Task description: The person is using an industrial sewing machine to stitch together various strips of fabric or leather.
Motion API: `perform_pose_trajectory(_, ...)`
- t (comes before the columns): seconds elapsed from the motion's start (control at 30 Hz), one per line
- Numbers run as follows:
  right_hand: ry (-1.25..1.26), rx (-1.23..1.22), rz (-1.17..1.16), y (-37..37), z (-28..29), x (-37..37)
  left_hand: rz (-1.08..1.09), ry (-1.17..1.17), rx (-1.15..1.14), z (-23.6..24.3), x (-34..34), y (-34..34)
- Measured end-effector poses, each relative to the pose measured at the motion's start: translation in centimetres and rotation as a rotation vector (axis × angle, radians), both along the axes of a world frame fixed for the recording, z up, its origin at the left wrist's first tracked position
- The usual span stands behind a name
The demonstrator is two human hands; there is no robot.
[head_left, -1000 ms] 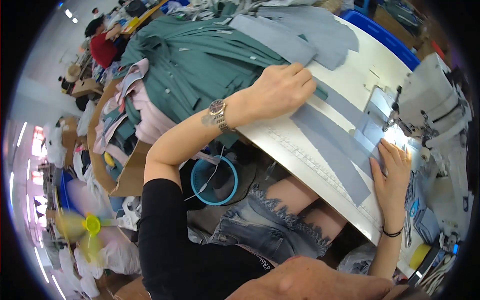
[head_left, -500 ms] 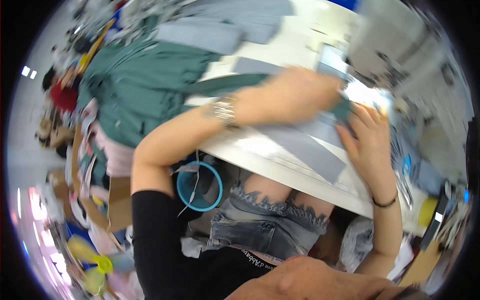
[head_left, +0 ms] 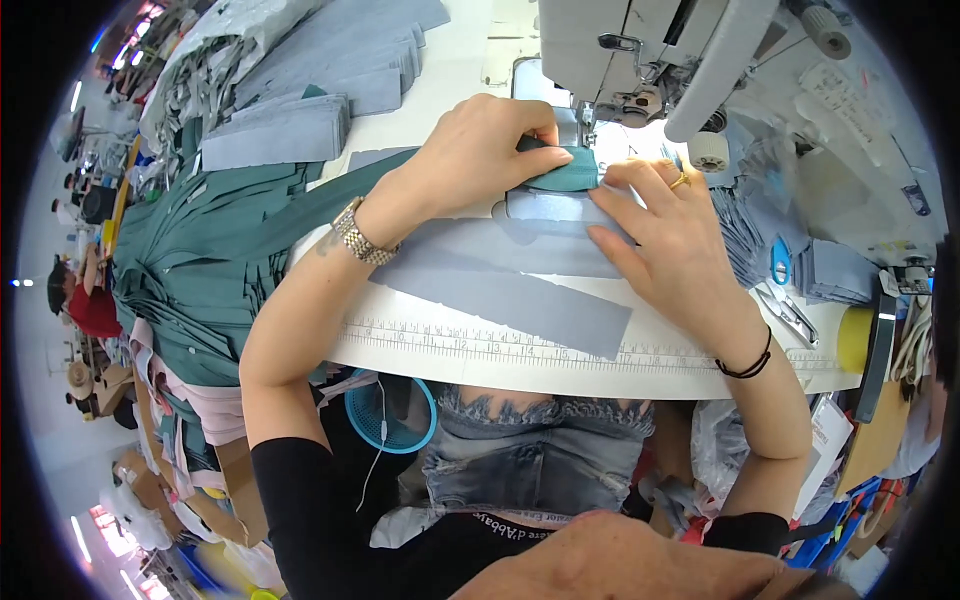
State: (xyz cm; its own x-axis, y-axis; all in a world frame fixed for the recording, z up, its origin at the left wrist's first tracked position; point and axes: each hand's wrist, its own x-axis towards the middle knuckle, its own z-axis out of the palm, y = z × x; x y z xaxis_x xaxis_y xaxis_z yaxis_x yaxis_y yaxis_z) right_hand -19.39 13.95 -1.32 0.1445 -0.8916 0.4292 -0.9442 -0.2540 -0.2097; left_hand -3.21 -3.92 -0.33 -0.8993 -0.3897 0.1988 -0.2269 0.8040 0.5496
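A dark green fabric strip lies with its end beside the presser foot of a sewing machine. My left hand, closed, pinches the strip between thumb and bent fingers just left of the foot. The fingertips of my right hand press together at the strip's right end. From my left hand the strip trails leftward to a pile of green garment pieces. Below both hands, a grey fabric strip rests aslant on the table, under another grey piece.
Stacked grey fabric pieces lie at the back left. To the right are blue thread snips, metal scissors and more folded grey pieces. A printed ruler runs along the table's front edge. A blue basket stands below.
The view has turned and steadied, bringing the machine fully into sight. My hands were blurred with the green strip between them; now they hold it flat close to the presser foot.
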Motion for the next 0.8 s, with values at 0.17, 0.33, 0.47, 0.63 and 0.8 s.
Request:
perform_pose_trajectory(0.17, 0.018, -0.006, -0.002, 0.04, -0.20, -0.03, 0.041, -0.014, 0.061, 0.36, -0.06, 0.15)
perform_pose_trajectory(0.33, 0.016, -0.014, -0.015, 0.17, -0.39, -0.02, 0.056, -0.033, 0.220, 0.40, 0.16, -0.31)
perform_pose_trajectory(0.47, -0.011, -0.023, -0.010, 0.16, -0.31, 0.18, 0.049, -0.037, 0.213, -0.23, 0.27, -0.53)
perform_pose_trajectory(0.63, -0.027, -0.018, -0.011, 0.22, -0.29, 0.18, 0.041, -0.028, 0.173, -0.40, 0.21, -0.48)
perform_pose_trajectory(0.8, -0.029, -0.023, 0.000, 0.21, -0.26, 0.08, 0.040, -0.056, 0.141, -0.12, 0.16, -0.36)
